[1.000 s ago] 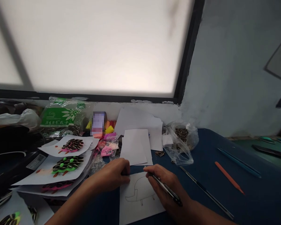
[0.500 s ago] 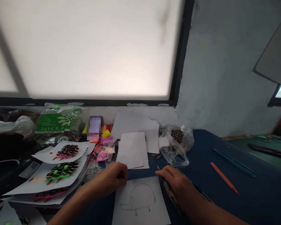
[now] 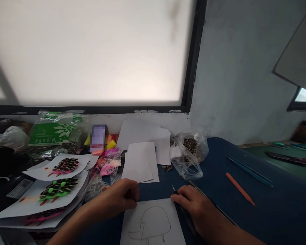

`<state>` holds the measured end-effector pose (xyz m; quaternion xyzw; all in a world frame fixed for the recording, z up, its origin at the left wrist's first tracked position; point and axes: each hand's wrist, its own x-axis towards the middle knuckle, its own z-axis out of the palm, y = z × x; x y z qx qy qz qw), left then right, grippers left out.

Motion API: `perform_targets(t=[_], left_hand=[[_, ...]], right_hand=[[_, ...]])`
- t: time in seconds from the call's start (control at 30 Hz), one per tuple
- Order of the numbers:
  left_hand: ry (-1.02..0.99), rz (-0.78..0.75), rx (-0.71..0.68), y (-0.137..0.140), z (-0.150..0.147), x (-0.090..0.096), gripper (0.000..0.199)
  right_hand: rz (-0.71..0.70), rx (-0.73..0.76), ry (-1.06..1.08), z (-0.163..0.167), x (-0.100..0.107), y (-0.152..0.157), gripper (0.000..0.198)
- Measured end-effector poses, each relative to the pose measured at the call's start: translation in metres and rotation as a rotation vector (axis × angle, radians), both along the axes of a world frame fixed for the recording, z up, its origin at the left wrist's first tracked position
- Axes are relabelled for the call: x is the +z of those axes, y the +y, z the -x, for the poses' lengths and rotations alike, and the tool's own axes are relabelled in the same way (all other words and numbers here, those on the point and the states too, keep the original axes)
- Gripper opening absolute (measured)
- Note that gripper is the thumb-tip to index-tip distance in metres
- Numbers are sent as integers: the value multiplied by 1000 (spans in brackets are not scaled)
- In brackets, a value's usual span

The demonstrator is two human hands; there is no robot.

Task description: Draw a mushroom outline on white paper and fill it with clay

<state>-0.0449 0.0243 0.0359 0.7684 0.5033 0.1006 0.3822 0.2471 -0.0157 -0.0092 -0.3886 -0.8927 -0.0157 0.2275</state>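
Observation:
A white sheet of paper lies in front of me, with a pencil outline of a rounded animal with a pointed snout and short legs. My left hand is curled at the sheet's upper left corner, thumb and forefinger on its edge. My right hand is closed around a dark pen, whose thin metal tip points away from me. Its fingertips touch the upper right corner of the sheet. Below the palm, the rest of the pen is partly hidden.
Finished seed-and-clay hedgehog pictures are stacked at left. Behind lie blank sheets, colourful clay packets, a green seed bag and a clear bag of seeds. An orange clay tool and blue tweezers lie right.
The view has swung slightly right, so the background sits further left. Both hands and the drawn sheet appear a little lower, and the pen has turned slightly in my right hand.

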Motion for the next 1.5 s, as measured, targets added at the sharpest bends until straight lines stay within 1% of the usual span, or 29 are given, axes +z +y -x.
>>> perform_targets(t=[0.17, 0.23, 0.3, 0.4, 0.47, 0.5, 0.63, 0.7, 0.8, 0.9, 1.0, 1.07, 1.13, 1.2, 1.27, 1.33, 1.37, 1.5], left_hand=[[27, 8, 20, -4, -1, 6, 14], [35, 10, 13, -4, -2, 8, 13], [44, 16, 5, -5, -3, 10, 12], [55, 9, 7, -4, -3, 10, 13], [62, -2, 9, -4, -2, 9, 13], [64, -9, 9, -4, -2, 8, 12], [70, -32, 1, -3, -3, 6, 9], [71, -34, -10, -3, -4, 6, 8], [77, -41, -18, -3, -4, 6, 9], [80, -62, -21, -3, -1, 3, 11], [89, -113, -27, -1, -1, -2, 11], [101, -186, -9, 1, -4, -5, 13], [123, -293, 40, 4, -7, -6, 19], [160, -402, 104, 6, -10, -8, 27], [210, -469, 159, 8, -10, -10, 40], [261, -481, 179, 9, -10, -15, 52], [284, -470, 173, 9, -10, -18, 54], [350, -413, 105, 5, -15, -25, 52]], right_hand=[[-29, -43, 57, -2, -1, 0, 51], [-15, -40, 40, -4, -1, 1, 51], [-1, -22, -3, -6, 0, 2, 56], [-40, -15, -14, -6, 4, 2, 60], [-55, -8, 26, -4, 9, -1, 53], [-40, -4, 49, -2, 12, -3, 47], [107, -25, 102, 5, 27, -13, 21], [152, -46, 107, 6, 30, -16, 16], [179, -71, 106, 6, 29, -15, 18], [170, -84, 93, 3, 24, -13, 23], [183, -85, 73, 1, 22, -12, 25], [193, -90, 55, 0, 23, -12, 26], [193, -97, 40, -1, 23, -11, 27], [189, -105, 25, -3, 23, -11, 29], [178, -109, 4, -5, 23, -10, 33], [158, -111, -13, -6, 23, -10, 37], [142, -112, -17, -7, 23, -9, 39], [92, -107, -15, -2, 28, -8, 37]])
